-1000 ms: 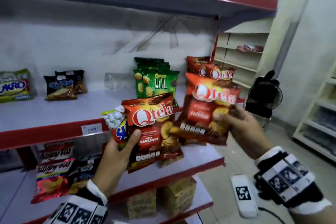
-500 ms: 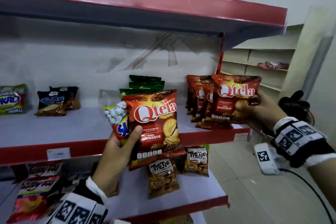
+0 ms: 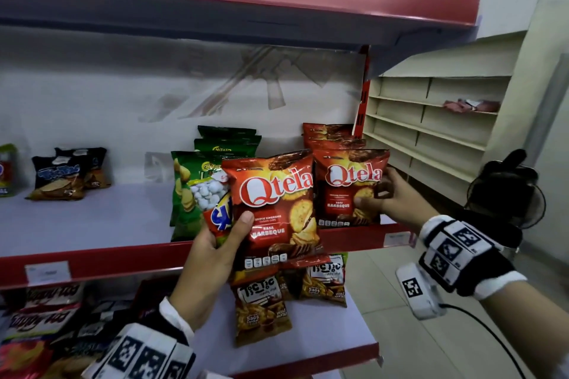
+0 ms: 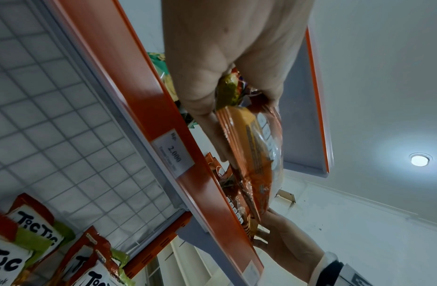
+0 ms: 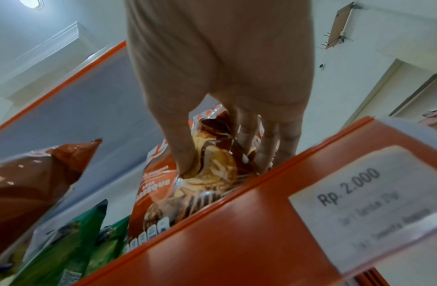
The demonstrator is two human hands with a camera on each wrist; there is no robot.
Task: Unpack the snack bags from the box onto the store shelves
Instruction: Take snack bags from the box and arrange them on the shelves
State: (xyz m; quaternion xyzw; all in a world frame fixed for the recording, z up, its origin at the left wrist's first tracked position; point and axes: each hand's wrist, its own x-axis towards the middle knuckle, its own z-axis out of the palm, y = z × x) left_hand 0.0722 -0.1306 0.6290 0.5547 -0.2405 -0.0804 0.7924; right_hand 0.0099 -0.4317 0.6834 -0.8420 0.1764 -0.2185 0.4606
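1. The right hand [image 3: 388, 200] grips a red Qtela bag [image 3: 351, 191] by its right side, thumb on the front and fingers [image 5: 247, 139] curled behind, as the right wrist view shows. The bag stands upright at the front right corner of the middle shelf [image 3: 92, 224], its bottom at the shelf's red front edge [image 5: 212, 241], in front of a row of the same red bags [image 3: 329, 134].
2. The left hand [image 3: 215, 249] holds a second Qtela bag [image 3: 277, 209] upright in front of the shelf's front edge, left of the first bag and nearly touching it. The thumb lies across its lower left front.
3. The same hand also clasps a bag with white balls pictured on it [image 3: 212, 200], tucked behind and left of the second Qtela bag.
4. The left forearm rises from the lower middle of the head view; the right arm reaches in from the lower right, its wrist bent towards the shelf.
5. Green Chitato bags [image 3: 184, 188] stand on the shelf behind the left hand's bags.
6. Black Tic Tac bags [image 3: 61, 175] lie near the shelf's left end.
7. Tic Tic bags [image 3: 261, 308] lie on the lower shelf [image 3: 338, 335], below the held bags.
8. A price label reading Rp. 2.000 [image 5: 359, 205] sits on the front edge, right of the right hand.
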